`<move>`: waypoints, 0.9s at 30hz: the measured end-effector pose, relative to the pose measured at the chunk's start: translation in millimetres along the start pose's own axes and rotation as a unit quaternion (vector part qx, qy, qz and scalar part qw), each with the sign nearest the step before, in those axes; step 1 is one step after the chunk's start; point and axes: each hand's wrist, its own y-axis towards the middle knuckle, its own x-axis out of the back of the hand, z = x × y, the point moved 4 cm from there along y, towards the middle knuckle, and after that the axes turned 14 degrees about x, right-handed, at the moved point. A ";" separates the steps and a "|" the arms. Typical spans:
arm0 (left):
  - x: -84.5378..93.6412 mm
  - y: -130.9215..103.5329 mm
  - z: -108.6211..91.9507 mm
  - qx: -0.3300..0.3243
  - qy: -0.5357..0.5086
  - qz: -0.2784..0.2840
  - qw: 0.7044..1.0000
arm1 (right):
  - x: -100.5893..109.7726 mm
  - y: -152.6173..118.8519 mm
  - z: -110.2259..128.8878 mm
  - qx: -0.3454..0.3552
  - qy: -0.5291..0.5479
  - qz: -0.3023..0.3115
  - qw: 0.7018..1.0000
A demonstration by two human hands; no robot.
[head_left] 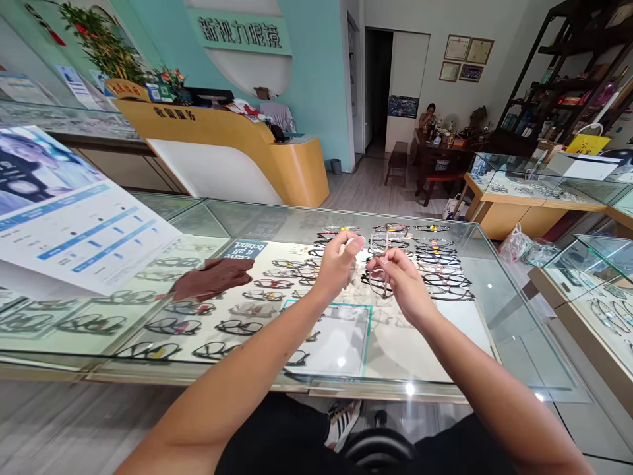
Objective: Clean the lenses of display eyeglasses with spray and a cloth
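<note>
A pair of thin-rimmed eyeglasses (379, 286) is held on end above the glass counter, one lens over the other. My right hand (406, 285) pinches it near the middle between thumb and fingers. Just to the left, my left hand (338, 265) is closed with the thumb pressed on the curled fingers; whatever is in it is too small or hidden to make out. Under both hands lies the glass display counter (420, 366), with rows of eyeglass frames (442, 277) inside. A teal-edged white mat (341, 336) lies below my left forearm.
A crumpled brown cloth (212, 284) lies on the counter to the left, near a standing printed card (89, 224). Further display cases (593, 310) stand at the right. Behind are a wooden reception desk (237, 145) and a seated person (428, 117) at a dark table.
</note>
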 end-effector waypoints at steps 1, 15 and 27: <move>0.1 -1.0 -0.5 -0.016 0.015 -0.014 1.000 | -1.5 -1.2 -0.8 -0.001 0.002 0.004 1.000; -2.4 -8.2 -2.3 -0.064 0.034 -0.039 0.997 | 2.7 -3.1 -1.1 0.001 0.013 0.022 1.000; -17.9 -22.1 -7.1 -0.121 0.192 0.003 0.974 | 15.0 8.0 16.7 0.029 0.039 -0.025 0.998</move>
